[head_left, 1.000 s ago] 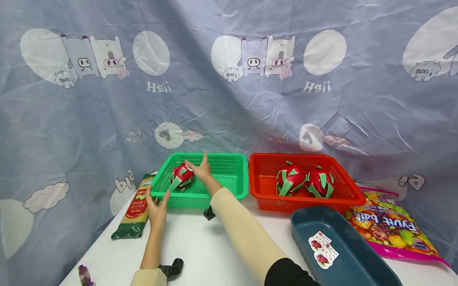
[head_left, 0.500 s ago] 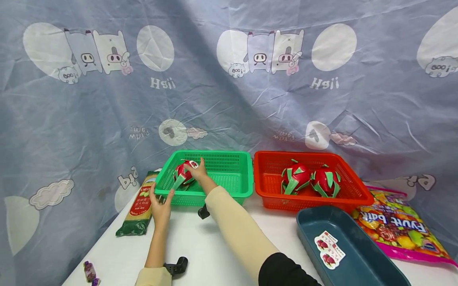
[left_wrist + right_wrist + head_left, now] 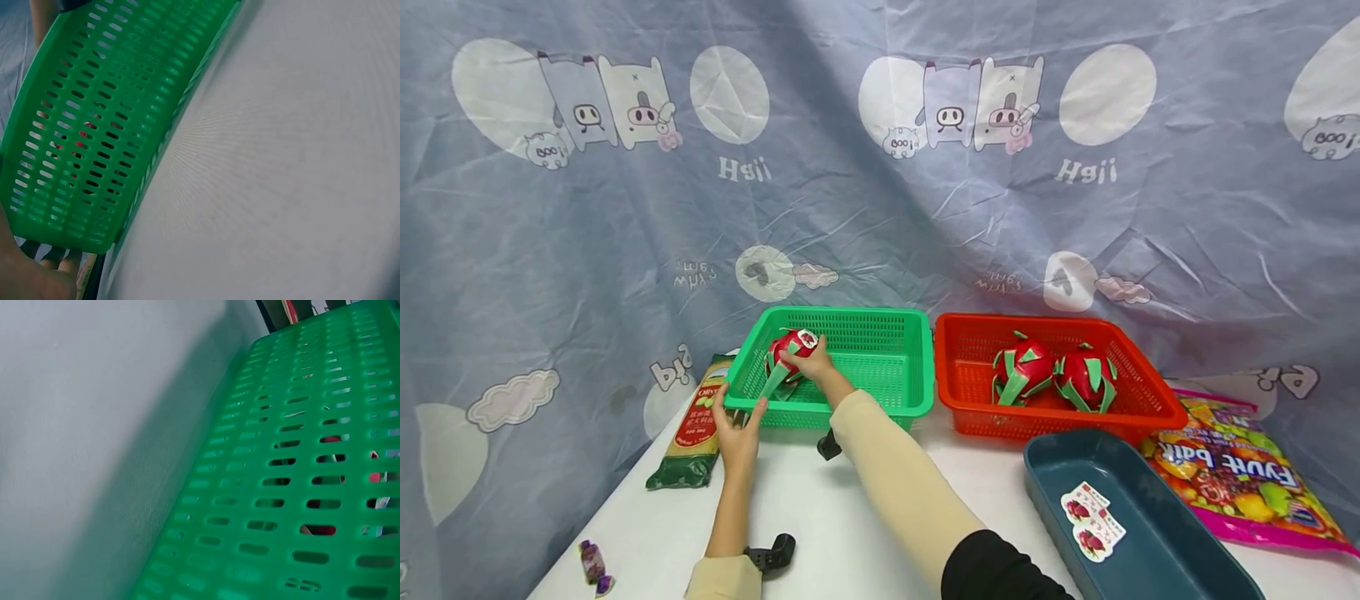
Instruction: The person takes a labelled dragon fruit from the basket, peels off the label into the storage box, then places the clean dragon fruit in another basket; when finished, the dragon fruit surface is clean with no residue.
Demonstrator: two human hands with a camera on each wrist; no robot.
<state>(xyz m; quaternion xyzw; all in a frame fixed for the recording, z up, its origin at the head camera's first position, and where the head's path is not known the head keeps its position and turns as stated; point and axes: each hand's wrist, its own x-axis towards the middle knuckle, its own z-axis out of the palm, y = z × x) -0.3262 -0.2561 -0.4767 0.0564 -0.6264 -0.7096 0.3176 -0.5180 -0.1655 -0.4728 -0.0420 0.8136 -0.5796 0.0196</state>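
Note:
A red dragon fruit with green scales lies in the left part of the green basket. On its upper right side is a small round white sticker. My right hand holds the fruit from the right, thumb across its front; its far fingers are partly hidden. The left hand grips the basket's front left corner, thumb on the front side and fingers round the end. In the left wrist view, the fingers curl by the end of the basket. The right wrist view shows only the basket's slotted wall.
A red basket with two dragon fruits stands right of the green one. Before it lies a blue tray with stickers. A fruit candy bag is at right, a pasta packet at left, wrapped candies near front left.
The dragon fruit has turned under my right hand, so its sticker shows more fully now. The left hand stays at the basket corner. The head view has shifted slightly.

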